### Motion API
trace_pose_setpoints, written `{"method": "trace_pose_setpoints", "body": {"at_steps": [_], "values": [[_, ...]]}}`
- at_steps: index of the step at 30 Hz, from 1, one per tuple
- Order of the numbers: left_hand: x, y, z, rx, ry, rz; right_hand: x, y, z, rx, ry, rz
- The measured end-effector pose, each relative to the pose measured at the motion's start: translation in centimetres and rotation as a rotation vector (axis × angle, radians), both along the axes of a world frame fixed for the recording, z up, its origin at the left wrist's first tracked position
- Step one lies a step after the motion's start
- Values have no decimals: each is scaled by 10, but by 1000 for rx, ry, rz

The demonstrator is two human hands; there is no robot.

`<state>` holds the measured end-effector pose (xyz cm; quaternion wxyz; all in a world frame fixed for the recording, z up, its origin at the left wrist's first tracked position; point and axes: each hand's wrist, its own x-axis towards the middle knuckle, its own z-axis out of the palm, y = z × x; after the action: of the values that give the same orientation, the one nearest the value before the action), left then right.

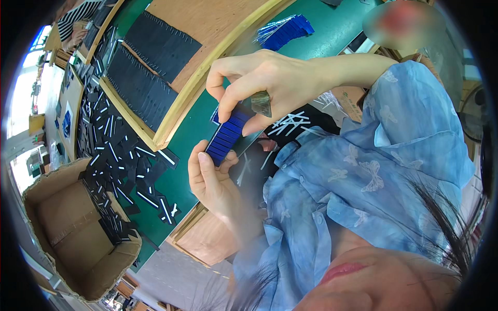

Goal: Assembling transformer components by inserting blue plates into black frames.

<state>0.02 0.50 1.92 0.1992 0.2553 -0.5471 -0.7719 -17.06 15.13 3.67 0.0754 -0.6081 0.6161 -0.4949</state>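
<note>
My left hand [212, 181] pinches the lower end of a stack of narrow blue strips [224, 141] between thumb and fingers, above the green table. My right hand [262, 83] reaches in from the right with bent fingers; its index finger and thumb close on the upper end of the same stack. A small dull greenish-brown piece [261, 103] sits against the right hand's fingers; its kind I cannot make out. Below the right hand, thin white strips [290, 123] lie loosely on a black surface. The part of the stack beneath my right fingertips is hidden.
Many black pieces with white strips [116, 150] cover the table's left side. An open cardboard box [67, 228] stands at the lower left. A wood-framed board [218, 31] holds black sheets [161, 44]. Blue strips with white leads [285, 32] lie at the far side.
</note>
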Motion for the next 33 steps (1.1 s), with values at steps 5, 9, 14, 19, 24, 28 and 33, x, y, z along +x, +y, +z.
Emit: {"method": "trace_pose_setpoints", "body": {"at_steps": [5,9,14,19,24,28,33], "values": [[1,-3,-1,9,10,-19,0,-2,-1,-11,5,6],[2,-3,1,21,15,-14,0,-1,0,11,-3,1],[4,1,6,-53,15,23,4,-7,8,161,-190,-118],[0,21,13,-314,-81,103,8,-18,-7,155,-147,-182],[2,19,15,-295,-64,94,-4,-9,-9,290,-90,-286],[9,16,20,-216,-41,73,0,-8,-4,260,-181,-161],[-8,15,1,-715,-81,352,2,0,11,238,-444,-21]]}}
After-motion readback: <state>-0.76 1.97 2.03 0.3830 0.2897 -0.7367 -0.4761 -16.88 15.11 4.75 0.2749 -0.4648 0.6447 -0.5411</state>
